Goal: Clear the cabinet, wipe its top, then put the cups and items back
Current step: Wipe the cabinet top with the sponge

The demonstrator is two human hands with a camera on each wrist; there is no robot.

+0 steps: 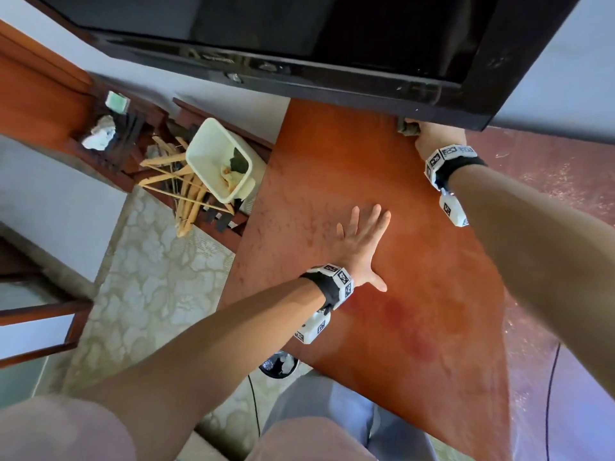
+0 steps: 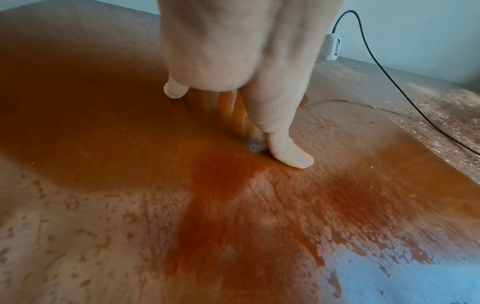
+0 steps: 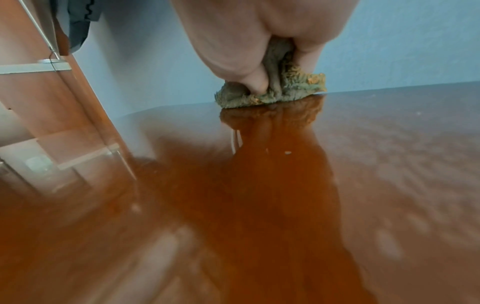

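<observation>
Fingers of the right hand [image 3: 262, 51] are curled into a bunched grey-green cloth [image 3: 272, 90] and press it onto the cabinet top [image 1: 382, 261] at its far edge, close to the wall and directly under the lower edge of the dark television [image 1: 299, 44]. Fingers of the left hand [image 1: 361, 241] are straight and spread, palm flat on the middle of the top, holding nothing.

Task status, as judged: the top carries no cups or items; wiping is under way; return of items is not yet done.

Orientation: the cloth is crumpled into a low wad; its longer side runs roughly along the back edge, parallel to the wall. No distinct end or facing can be determined.

Risks identified:
1. Knuckles or wrist could strike the television edge, given the close overhang above the right hand.
2. The surface shows a wet sheen and streaks; the bracing left palm could slip under load.
3. A dusty band [image 1: 549, 181] on the right side, near a black cable [image 2: 389, 67], appears unwiped and could be missed or the cable snagged.
</observation>
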